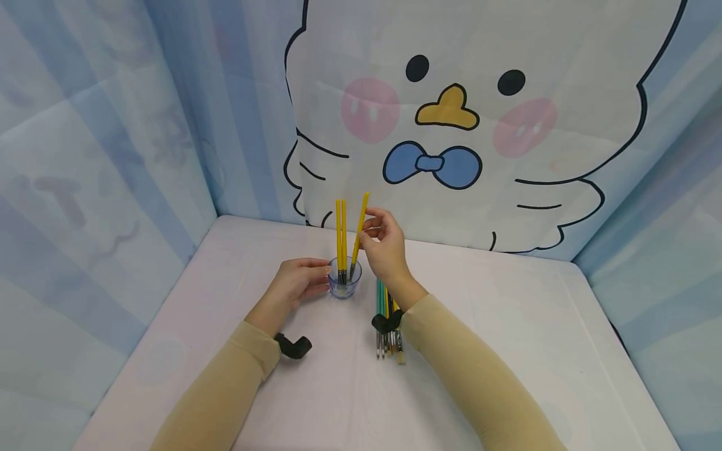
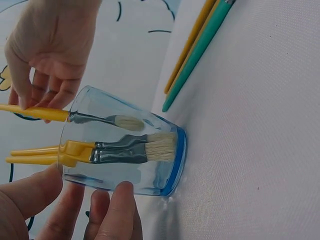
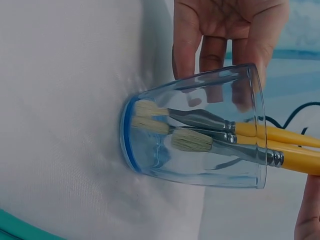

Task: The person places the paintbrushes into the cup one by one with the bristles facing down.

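With the thumb and forefinger of my right hand [image 1: 385,243], just above the centre of the frame, I pinch a yellow-handled paintbrush [image 1: 363,212] partway along its handle. It tilts, its top leaning to the right, and its bristles are already inside a clear plastic cup [image 1: 343,293], above the blue-tinted base in the right wrist view. The cup stands upright near the middle of the frame, and my left hand [image 1: 301,279] holds it from the left, thumb near the rim and the other fingers spread along the wall. Two more yellow-handled brushes [image 1: 344,232] stand in it side by side, handles up and pale bristles down at the bottom.

A bundle of loose paintbrushes [image 1: 380,297], with teal, yellow and dark handles, lies right of the cup, below the centre of the frame. Their bristles point to the bottom edge, and my right wrist hides part of them. A black fitting [image 1: 296,346] sits at each of my tan cuffs. The pale tablecloth [image 1: 507,300] spreads under everything; a cartoon chick [image 1: 451,210] with a blue bow tie [image 1: 430,163] fills the backdrop at the top, and blue-and-white curtain [image 1: 113,188] hangs at the left
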Motion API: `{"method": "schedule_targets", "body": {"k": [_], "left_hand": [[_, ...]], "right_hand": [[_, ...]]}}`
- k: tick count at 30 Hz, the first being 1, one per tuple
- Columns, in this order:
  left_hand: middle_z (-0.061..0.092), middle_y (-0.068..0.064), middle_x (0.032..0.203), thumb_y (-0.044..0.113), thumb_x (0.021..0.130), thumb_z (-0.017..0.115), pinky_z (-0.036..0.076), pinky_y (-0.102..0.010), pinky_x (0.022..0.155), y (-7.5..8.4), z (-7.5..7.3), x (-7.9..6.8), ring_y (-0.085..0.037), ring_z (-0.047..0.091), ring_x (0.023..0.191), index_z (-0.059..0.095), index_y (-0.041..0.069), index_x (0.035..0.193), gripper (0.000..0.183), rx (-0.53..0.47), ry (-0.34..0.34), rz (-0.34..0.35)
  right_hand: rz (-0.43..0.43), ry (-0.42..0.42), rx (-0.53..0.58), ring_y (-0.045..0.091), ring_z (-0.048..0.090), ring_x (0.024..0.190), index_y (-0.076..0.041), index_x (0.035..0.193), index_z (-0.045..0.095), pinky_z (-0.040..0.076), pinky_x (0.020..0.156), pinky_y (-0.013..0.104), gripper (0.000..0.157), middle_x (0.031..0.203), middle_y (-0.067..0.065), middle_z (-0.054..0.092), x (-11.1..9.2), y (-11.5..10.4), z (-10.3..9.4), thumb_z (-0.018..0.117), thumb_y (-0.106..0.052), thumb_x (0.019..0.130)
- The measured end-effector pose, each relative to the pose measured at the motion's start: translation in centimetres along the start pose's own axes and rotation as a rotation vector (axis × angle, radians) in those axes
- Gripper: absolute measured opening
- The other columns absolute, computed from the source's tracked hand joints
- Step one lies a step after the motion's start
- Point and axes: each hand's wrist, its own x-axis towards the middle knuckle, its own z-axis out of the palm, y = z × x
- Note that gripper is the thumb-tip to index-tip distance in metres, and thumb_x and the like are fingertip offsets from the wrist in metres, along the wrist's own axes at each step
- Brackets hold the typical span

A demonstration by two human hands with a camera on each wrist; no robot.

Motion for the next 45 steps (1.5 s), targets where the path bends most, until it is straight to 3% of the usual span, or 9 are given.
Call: {"method": "schedule_targets", "body": {"k": [24, 32, 38, 45], "left_hand": [[0.072, -0.014, 0.123, 0.008, 0.098, 0.079, 0.067, -0.038, 0.098, -0.1, -0.1, -0.2, -0.018, 0.076, 0.098, 0.072, -0.001, 0.134, 0.038, 0.000, -0.008, 0.023], [0.072, -0.011, 0.120, 0.009, 0.097, 0.080, 0.067, -0.038, 0.097, -0.2, -0.1, 0.0, -0.018, 0.075, 0.096, 0.070, -0.002, 0.135, 0.041, -0.020, -0.017, 0.029], [0.073, -0.012, 0.121, 0.009, 0.097, 0.080, 0.068, -0.038, 0.095, -0.1, -0.1, -0.1, -0.016, 0.076, 0.094, 0.071, -0.001, 0.136, 0.041, -0.022, -0.014, 0.024], [0.073, -0.012, 0.121, 0.009, 0.098, 0.079, 0.069, -0.033, 0.087, -0.2, -0.1, 0.0, -0.017, 0.077, 0.093, 0.071, -0.001, 0.134, 0.038, -0.024, -0.004, 0.020]], "right_hand": [[0.087, -0.052, -0.052, 0.020, 0.062, 0.091, -0.011, 0.145, 0.060, 0.068, 0.080, 0.028, 0.048, 0.111, 0.014, 0.059, 0.4, 1.8, 0.6, 0.060, 0.009, 0.101], [0.109, -0.047, -0.048, 0.020, 0.062, 0.090, -0.011, 0.143, 0.061, 0.070, 0.086, 0.043, 0.047, 0.110, 0.012, 0.061, 0.5, 2.0, 1.0, 0.062, 0.008, 0.101], [0.119, -0.052, -0.047, 0.020, 0.063, 0.090, -0.011, 0.142, 0.061, 0.068, 0.081, 0.028, 0.044, 0.109, 0.011, 0.062, 0.6, 2.1, 1.3, 0.062, 0.007, 0.102], [0.139, -0.057, -0.046, 0.020, 0.064, 0.092, -0.014, 0.140, 0.064, 0.069, 0.086, 0.034, 0.041, 0.112, 0.011, 0.064, 0.5, 2.3, 1.8, 0.063, 0.005, 0.103]]}}
